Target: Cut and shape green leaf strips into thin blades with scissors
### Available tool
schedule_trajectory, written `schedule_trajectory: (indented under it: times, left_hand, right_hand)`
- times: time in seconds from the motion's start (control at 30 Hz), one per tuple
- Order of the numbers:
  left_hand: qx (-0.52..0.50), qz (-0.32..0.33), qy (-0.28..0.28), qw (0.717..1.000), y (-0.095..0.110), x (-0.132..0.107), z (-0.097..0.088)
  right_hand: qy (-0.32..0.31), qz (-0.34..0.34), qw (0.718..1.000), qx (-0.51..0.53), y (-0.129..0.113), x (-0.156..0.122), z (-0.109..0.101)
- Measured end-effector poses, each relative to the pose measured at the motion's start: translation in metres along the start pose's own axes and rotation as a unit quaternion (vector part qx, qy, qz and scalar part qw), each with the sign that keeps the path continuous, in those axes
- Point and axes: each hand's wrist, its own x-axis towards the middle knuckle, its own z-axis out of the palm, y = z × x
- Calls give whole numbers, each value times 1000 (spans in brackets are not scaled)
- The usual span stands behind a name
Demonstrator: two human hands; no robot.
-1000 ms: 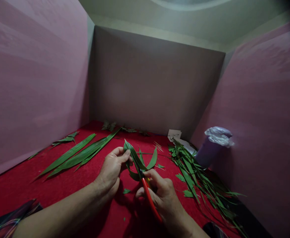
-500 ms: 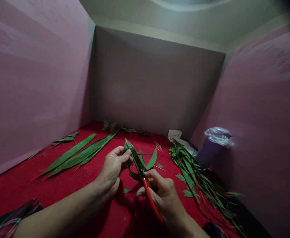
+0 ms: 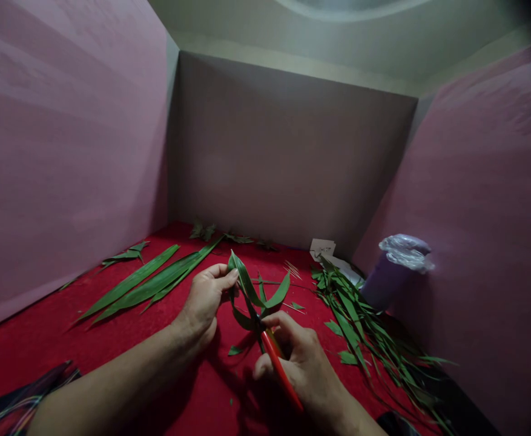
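My left hand (image 3: 205, 300) pinches a folded green leaf (image 3: 243, 280) between thumb and fingers, its pointed tip upward. The leaf bends into loops, and curved ends stick out to the right. My right hand (image 3: 299, 354) is wrapped around red-handled shears (image 3: 280, 370) with a bit of yellow near the pivot. Their dark blades reach up among the lower leaf strips and are partly hidden by them. Whether the blades touch the leaf I cannot tell. A small leaf scrap (image 3: 235, 350) lies on the red cloth (image 3: 187, 393) below the hands.
Long leaves (image 3: 151, 289) lie at left. A pile of leafy stems (image 3: 365, 321) spreads at right, beside a purple bin (image 3: 385, 281) with a plastic liner. Thin sticks (image 3: 292, 270) and a white card (image 3: 322, 247) lie farther back. Pink walls (image 3: 65, 151) flank the cloth.
The view has shifted slightly. The shears look spread a little wider, with a dark blade now showing along the leaf. Both hands keep nearly the same hold.
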Motion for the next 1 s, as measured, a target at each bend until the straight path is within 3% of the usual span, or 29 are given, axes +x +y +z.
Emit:
schedule_trajectory:
  times: [0.23, 0.63, 1.0]
  left_hand:
    - [6, -34, -10, 999, 7, 4, -2]
    - [19, -29, -53, 998, 13, 10, -3]
    - [55, -21, -70, 996, 13, 9, -5]
  right_hand:
    - [-9, 41, 991, 126, -1, 5, -12]
    - [-56, 36, 975, 212, 13, 8, -12]
    - [-58, 65, 968, 235, 11, 9, -12]
